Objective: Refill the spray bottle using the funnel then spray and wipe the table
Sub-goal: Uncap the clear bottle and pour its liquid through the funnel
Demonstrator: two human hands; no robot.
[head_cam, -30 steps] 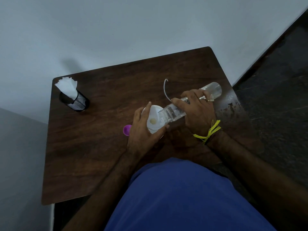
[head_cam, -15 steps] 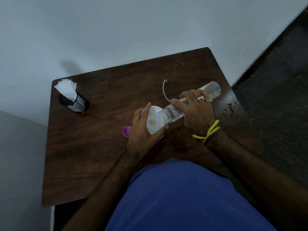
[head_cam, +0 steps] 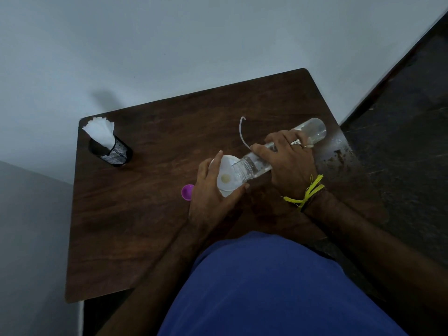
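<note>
A white funnel (head_cam: pixel 226 175) stands near the middle of the dark wooden table (head_cam: pixel 150 221). My left hand (head_cam: pixel 211 197) is curled round the funnel from the left, and whatever is under it is hidden. My right hand (head_cam: pixel 288 161) grips a clear plastic water bottle (head_cam: pixel 312 128) that lies tipped, its open mouth over the funnel's rim. A thin white dip tube (head_cam: pixel 242 132) curves up on the table just behind my right hand; the spray head it belongs to is hidden.
A purple cap (head_cam: pixel 187 192) lies on the table left of my left hand. A black mesh holder with white tissues (head_cam: pixel 108 146) stands at the far left corner. The table's right edge shows worn, wet-looking patches (head_cam: pixel 339 154). Dark floor lies to the right.
Almost nothing has moved. The bottle stays tipped into the funnel and both hands keep their hold.
</note>
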